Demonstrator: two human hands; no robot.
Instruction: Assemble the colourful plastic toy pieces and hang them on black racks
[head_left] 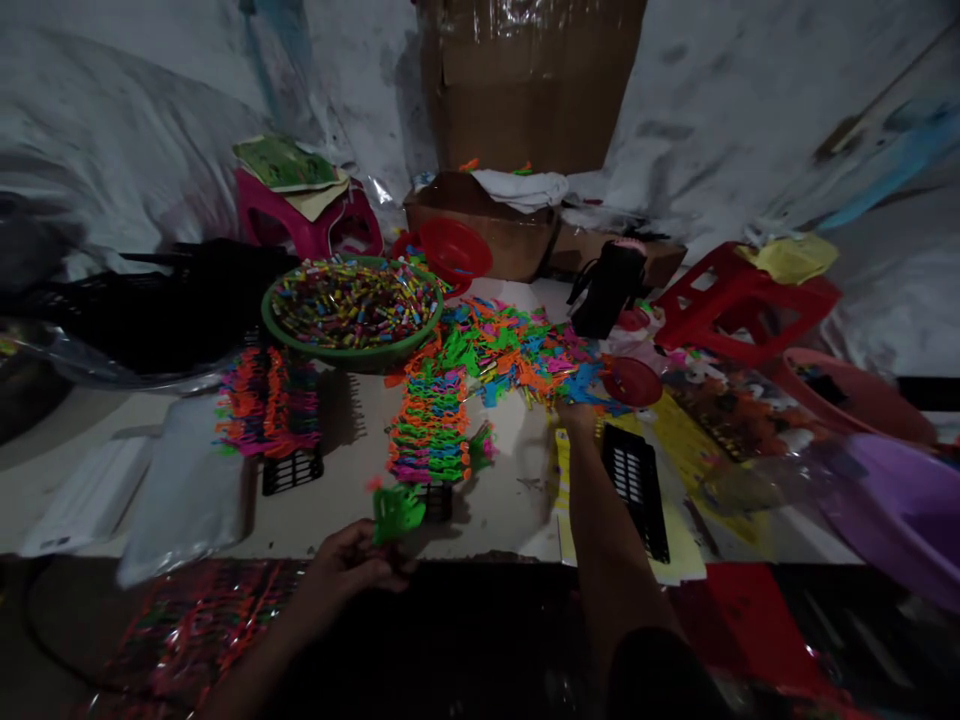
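My left hand (351,565) is at the near edge of the white table (495,500) and holds a small green plastic piece (396,508) upright. My right hand (576,415) reaches forward to the edge of a loose heap of coloured plastic pieces (517,355); its fingers are hidden among them. Between the hands a stack of orange, green and pink pieces (429,425) stands on a black rack. A second such stack (268,405) stands to the left. An empty black rack (636,485) lies just right of my right forearm.
A green bowl (352,350) full of small coloured bits sits at the back left. Behind are a red bowl (454,250), cardboard boxes (525,90), a pink stool (307,215) and a tipped red stool (742,300). A purple basin (892,510) is at right; plastic bags (187,500) at left.
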